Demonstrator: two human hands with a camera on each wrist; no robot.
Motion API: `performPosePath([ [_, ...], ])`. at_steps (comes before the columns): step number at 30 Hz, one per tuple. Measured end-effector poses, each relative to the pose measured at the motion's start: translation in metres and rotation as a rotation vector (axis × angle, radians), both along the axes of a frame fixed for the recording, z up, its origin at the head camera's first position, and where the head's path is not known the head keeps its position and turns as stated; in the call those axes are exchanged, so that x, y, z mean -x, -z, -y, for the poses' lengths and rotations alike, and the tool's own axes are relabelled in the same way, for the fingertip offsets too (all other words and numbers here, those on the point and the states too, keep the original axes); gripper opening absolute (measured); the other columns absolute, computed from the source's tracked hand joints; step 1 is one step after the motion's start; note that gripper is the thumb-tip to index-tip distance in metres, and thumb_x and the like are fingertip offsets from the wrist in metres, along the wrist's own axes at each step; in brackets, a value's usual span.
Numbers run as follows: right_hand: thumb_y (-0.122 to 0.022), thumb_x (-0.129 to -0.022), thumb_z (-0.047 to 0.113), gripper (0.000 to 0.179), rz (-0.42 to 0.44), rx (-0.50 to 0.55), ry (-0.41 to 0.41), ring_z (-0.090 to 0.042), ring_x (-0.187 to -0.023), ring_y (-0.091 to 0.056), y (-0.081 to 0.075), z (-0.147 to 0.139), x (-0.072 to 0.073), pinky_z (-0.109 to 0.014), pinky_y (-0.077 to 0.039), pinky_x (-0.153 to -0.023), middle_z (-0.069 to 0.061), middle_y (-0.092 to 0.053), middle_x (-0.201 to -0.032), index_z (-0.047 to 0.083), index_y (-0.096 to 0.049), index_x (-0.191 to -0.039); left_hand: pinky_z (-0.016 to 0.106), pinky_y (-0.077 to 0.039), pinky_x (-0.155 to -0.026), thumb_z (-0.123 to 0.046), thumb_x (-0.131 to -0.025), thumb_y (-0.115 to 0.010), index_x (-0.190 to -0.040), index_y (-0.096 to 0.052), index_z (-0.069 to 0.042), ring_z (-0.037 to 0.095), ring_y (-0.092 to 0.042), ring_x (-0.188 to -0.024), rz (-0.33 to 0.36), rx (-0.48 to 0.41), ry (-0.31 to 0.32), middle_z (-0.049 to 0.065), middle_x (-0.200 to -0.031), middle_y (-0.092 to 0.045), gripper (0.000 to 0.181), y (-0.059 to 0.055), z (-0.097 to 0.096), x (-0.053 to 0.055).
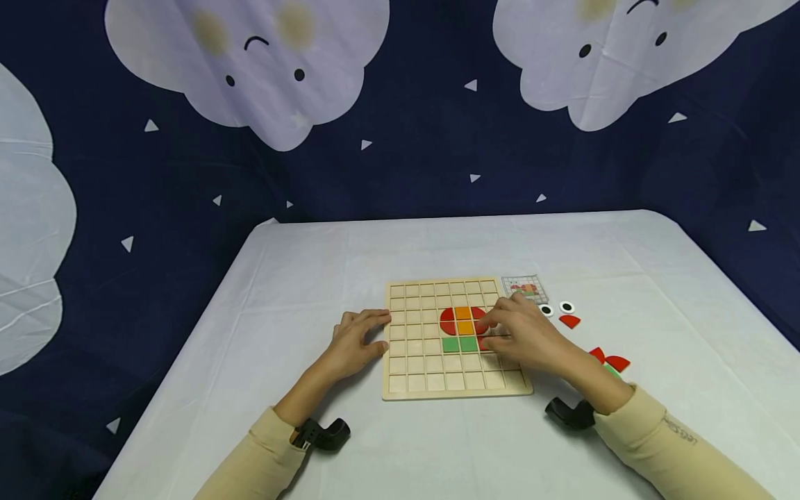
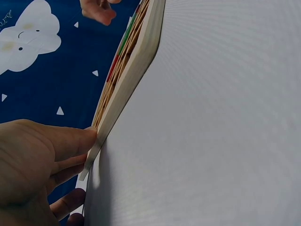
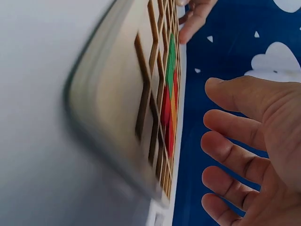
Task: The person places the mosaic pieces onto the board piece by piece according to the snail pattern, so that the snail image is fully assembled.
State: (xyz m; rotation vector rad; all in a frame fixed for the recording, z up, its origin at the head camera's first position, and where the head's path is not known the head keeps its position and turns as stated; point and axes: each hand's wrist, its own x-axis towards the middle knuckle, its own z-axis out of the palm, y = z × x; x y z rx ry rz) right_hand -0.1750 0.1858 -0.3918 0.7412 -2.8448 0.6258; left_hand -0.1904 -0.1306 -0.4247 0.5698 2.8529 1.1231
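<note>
A wooden grid board (image 1: pixel 417 386) lies on the table with colored pieces set in its squares. Orange squares (image 1: pixel 463 320) sit between rounded red pieces (image 1: pixel 447 321), and a row of green squares (image 1: pixel 459 344) lies just below. My left hand (image 1: pixel 355 344) touches the board's left edge with thumb and fingertips; the left wrist view shows the thumb (image 2: pixel 77 140) against the wooden rim. Over the board's right side hovers my right hand (image 1: pixel 525 335), partly hiding the red pieces there. Its fingers (image 3: pixel 230 181) are spread, with nothing between them in the right wrist view.
Beyond the board's upper right corner lies a small printed pattern card (image 1: pixel 526 287). Two round eye pieces (image 1: pixel 567 307) and a red quarter-circle piece (image 1: pixel 569 321) lie beside it. More red pieces (image 1: pixel 617 363) and a green one (image 1: pixel 612 371) lie near my right forearm.
</note>
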Motion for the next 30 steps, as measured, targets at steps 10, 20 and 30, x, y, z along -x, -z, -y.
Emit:
performPosePath([
  [10, -0.075, -0.076, 0.019, 0.024, -0.034, -0.016, 0.098, -0.017, -0.088, -0.044, -0.003, -0.047, -0.014, -0.035, -0.031, -0.078, 0.001, -0.064, -0.092, 0.013, -0.071, -0.099, 0.040, -0.026, -0.089, -0.018, -0.083, -0.069, -0.129, -0.059, -0.012, 0.021, -0.040, -0.110, 0.009, 0.001, 0.000, -0.003, -0.139, -0.052, 0.047, -0.001, 0.001, 0.000],
  [20, -0.076, -0.076, 0.021, 0.024, -0.054, -0.030, 0.190, -0.019, -0.088, -0.045, 0.006, -0.097, -0.028, -0.037, -0.028, -0.077, -0.001, -0.064, -0.091, 0.012, -0.072, -0.098, 0.041, -0.027, -0.088, -0.017, -0.083, -0.069, -0.128, -0.060, -0.011, 0.022, -0.040, -0.112, -0.008, 0.007, 0.000, -0.003, -0.138, -0.053, 0.046, -0.001, 0.000, 0.000],
  [30, -0.075, -0.078, 0.021, 0.025, -0.002, -0.023, 0.274, -0.027, -0.090, -0.046, 0.013, -0.131, -0.028, -0.038, -0.027, -0.075, -0.011, -0.065, -0.096, 0.009, -0.071, -0.100, 0.043, -0.027, -0.090, -0.017, -0.083, -0.069, -0.128, -0.059, -0.012, 0.022, -0.040, -0.111, -0.002, 0.007, -0.005, -0.002, -0.138, -0.053, 0.047, -0.001, 0.000, -0.001],
])
